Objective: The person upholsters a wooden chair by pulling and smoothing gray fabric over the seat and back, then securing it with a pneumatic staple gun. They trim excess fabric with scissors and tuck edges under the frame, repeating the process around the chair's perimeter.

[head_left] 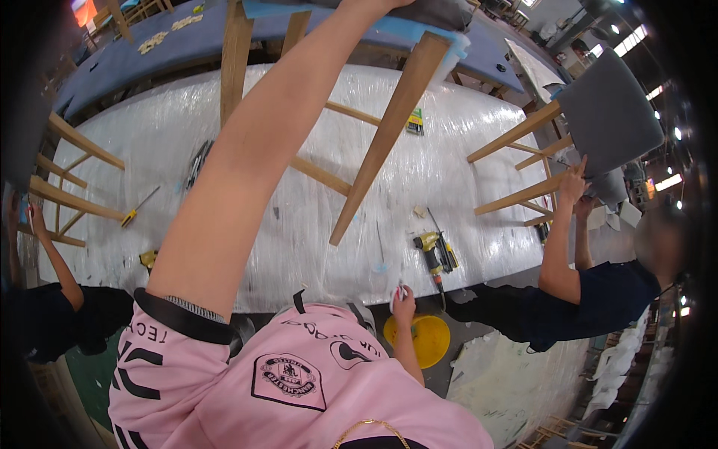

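My left arm reaches across a wooden-legged chair (374,150) that stands on the film-covered table (299,262). At the upper edge, my left hand (390,3) is at the chair's dark seat (437,11); its fingers are cut off or hidden. Light blue film (455,49) shows around the tops of the legs. Low by my body, near the table's front edge, my right hand (404,301) is closed on a small white and red object (397,295), too small to name. Just beyond it lies a yellow and black air nail gun (429,248) with a hose.
A yellow bucket (430,340) stands below the table edge. At right a person (591,299) touches a grey upholstered chair (609,112); another person (56,314) is by a chair (75,198) at left. A yellow-handled screwdriver (133,215) and a green packet (415,121) lie on the table.
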The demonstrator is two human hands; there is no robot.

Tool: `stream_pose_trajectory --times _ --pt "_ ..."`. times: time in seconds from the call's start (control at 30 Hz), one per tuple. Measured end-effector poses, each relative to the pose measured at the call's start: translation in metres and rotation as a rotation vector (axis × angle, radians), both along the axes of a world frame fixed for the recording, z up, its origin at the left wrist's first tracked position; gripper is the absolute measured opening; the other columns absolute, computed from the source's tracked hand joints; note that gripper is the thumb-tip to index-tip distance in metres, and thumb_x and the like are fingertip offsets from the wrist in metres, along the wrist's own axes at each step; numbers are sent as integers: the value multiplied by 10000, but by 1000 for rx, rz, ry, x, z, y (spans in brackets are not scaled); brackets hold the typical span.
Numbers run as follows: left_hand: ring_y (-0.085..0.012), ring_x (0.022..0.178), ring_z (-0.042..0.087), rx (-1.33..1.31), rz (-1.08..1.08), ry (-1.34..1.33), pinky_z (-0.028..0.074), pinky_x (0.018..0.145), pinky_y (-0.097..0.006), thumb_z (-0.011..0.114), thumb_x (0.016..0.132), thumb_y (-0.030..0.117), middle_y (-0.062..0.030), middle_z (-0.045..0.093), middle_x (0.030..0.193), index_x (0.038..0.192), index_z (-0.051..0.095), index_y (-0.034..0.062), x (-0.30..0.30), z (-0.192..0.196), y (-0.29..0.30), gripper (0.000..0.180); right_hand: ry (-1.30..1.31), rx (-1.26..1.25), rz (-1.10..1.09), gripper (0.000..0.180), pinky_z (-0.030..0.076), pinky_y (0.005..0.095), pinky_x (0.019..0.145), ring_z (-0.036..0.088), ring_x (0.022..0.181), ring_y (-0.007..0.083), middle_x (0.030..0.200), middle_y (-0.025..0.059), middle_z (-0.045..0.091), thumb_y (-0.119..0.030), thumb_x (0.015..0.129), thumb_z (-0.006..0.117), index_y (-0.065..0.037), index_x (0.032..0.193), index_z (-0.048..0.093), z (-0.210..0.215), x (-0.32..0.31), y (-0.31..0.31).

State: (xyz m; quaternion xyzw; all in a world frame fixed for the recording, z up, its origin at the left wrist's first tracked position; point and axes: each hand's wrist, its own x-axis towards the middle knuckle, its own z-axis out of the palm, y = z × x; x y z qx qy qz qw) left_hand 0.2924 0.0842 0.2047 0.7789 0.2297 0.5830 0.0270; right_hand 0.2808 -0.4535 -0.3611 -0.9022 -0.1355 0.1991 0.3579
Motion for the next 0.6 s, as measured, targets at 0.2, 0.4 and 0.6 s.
stream_pose_trajectory --times 0.2,0.4,0.6 --pt "-401 754 698 10 -74 -28 551 735 -502 566 875 316 -222 703 778 747 746 47 -2 -2 -1 348 -22 -104 212 479 554 420 785 722 903 360 948 238 729 -336 831 746 -35 1198 684 -51 3 97" --pt "-402 723 690 50 -105 -79 548 715 -504 573 881 294 -215 694 753 723 728 25 -7 -15 -14 348 355 567 204 333 576 317 781 702 871 175 1037 84 728 -157 935 679 37 1206 683 90 46 210" --pt "-405 728 686 81 -56 -112 543 717 -508 571 887 304 -207 695 762 741 738 41 -26 -11 -26 344 213 1065 415 433 595 306 680 710 754 182 1028 158 734 -269 970 680 73 1233 647 446 24 299"
